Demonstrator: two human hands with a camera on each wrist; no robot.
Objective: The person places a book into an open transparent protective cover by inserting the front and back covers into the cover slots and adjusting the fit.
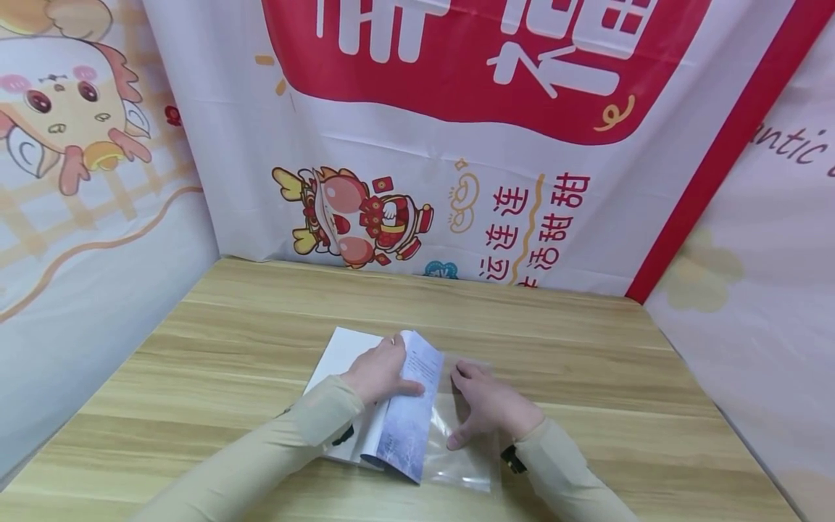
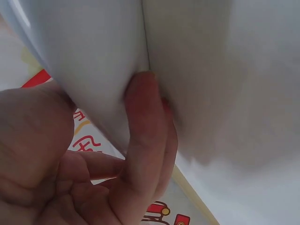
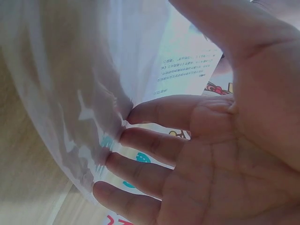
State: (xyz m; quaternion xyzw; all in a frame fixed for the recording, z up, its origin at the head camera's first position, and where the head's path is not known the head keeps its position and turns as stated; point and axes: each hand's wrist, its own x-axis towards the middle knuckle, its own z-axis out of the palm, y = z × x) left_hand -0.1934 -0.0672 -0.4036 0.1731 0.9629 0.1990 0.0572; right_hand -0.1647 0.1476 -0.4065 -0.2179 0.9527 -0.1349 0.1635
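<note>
An open book lies on the table, its white page (image 1: 341,351) to the left and its bluish printed cover (image 1: 406,428) lifted and curved over to the right. My left hand (image 1: 380,371) grips this cover, thumb on the printed face and fingers behind it. In the left wrist view, the fingertips (image 2: 143,91) press into the fold beside the white sheet. A clear plastic sleeve (image 1: 457,467) extends right from under the cover. On it rests my right hand (image 1: 492,406), thumb spread. The right wrist view shows its fairly straight fingertips (image 3: 140,110) touching the wrinkled plastic.
The wood-grain table (image 1: 261,312) reaches back to a hanging cloth (image 1: 391,138) with red and white prints. Printed cloths also hang at the left (image 1: 98,217) and the right (image 1: 750,326), along the table's sides.
</note>
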